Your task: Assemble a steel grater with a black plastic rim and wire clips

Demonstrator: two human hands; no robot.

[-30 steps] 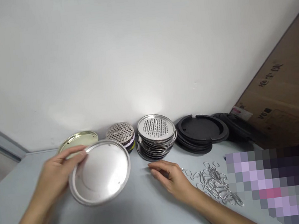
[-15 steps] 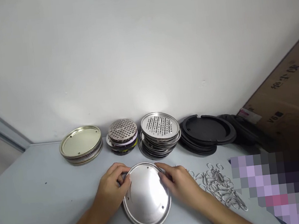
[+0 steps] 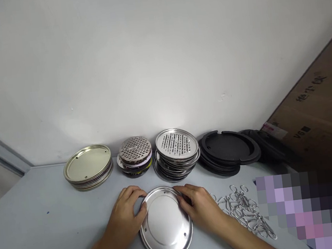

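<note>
A round silver metal plate [image 3: 165, 222] with a raised rim and three small holes lies near the front of the table, tilted little if at all. My left hand [image 3: 126, 215] grips its upper left rim, thumb on top and fingers curled at the edge. On the upper right rim, my right hand [image 3: 201, 206] holds it the same way. Just right of that hand lies a loose heap of wire hooks with rings [image 3: 244, 207]. Behind the plate stands a stack of round metal grater discs [image 3: 176, 145].
Along the wall stand a stack of gold-toned round plates [image 3: 88, 163], a smaller stack topped by a perforated disc [image 3: 135, 150], and black ring-shaped parts [image 3: 228, 147]. A cardboard box [image 3: 320, 107] is at right. The grey table [image 3: 47, 242] meets the wall behind.
The view has tilted up a little, so everything sits lower in it. The plate has shifted slightly right relative to the stacks; both hands keep hold of its rim.
</note>
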